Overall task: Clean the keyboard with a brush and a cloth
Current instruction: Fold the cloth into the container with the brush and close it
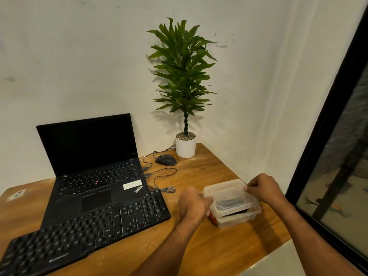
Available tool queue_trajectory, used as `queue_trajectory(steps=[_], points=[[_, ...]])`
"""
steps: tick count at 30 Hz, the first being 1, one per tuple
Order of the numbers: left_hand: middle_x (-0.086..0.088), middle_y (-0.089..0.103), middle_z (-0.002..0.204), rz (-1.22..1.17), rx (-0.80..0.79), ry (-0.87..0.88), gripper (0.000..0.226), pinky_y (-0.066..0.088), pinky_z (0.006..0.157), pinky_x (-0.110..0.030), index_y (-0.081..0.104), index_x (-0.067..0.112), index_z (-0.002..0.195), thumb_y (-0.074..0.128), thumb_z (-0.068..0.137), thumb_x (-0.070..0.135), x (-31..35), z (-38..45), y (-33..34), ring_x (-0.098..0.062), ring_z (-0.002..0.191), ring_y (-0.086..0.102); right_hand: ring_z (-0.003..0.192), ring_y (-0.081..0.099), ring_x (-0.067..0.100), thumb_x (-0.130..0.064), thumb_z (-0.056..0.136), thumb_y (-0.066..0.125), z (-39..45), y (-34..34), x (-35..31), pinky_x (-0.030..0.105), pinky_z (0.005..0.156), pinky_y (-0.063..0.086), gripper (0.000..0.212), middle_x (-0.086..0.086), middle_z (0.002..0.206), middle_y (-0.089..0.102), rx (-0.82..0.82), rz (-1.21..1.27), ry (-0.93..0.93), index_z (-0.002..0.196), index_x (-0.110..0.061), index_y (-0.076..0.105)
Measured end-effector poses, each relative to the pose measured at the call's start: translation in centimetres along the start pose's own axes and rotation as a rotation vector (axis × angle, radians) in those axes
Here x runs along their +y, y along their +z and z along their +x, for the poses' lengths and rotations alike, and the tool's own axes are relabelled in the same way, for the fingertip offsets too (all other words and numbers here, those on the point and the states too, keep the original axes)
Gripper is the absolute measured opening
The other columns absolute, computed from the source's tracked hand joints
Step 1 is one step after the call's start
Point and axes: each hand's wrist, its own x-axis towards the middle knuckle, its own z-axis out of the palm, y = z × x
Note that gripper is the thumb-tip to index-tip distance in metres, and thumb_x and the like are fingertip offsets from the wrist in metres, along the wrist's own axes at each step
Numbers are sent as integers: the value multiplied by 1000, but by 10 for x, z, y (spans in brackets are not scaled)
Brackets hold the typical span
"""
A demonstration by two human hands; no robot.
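Observation:
A black external keyboard lies slanted across the front left of the wooden table, partly overlapping the laptop's palm rest. To its right stands a clear plastic box with a clear lid. Dark items and something red show dimly through its walls; no brush or cloth can be made out. My left hand grips the box's left side. My right hand pinches the lid's far right edge, which is tilted up slightly off the box.
An open black laptop with a dark screen stands behind the keyboard. A black wired mouse and loose cables lie behind the box. A potted plant fills the back corner. A dark-framed window runs along the right.

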Motion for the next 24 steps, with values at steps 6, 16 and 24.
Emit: queue_trajectory(steps=[6, 16, 24], points=[[4, 71, 55, 84, -1, 11, 34, 65, 66, -30, 73, 16, 64, 81, 89, 37, -1, -5, 6, -10, 56, 73, 69, 60, 9, -28, 86, 78, -10, 3, 2, 25, 72, 54, 25, 5, 99, 76, 12, -59, 7, 104, -11, 78], [-10, 77, 73, -159, -113, -161, 22, 66, 65, -34, 74, 4, 83, 84, 88, 24, -1, -2, 9, -20, 61, 76, 75, 67, 18, -24, 85, 78, -8, 4, 6, 36, 75, 61, 23, 9, 99, 76, -27, 42, 96, 101, -7, 78], [-10, 76, 69, -287, -84, -242, 23, 65, 64, -32, 76, 2, 89, 86, 86, 23, -6, 1, 9, -19, 58, 74, 72, 71, 34, -7, 82, 76, -9, 1, 7, 38, 59, 60, 15, 21, 80, 71, -94, 303, 269, 80, 8, 73]])
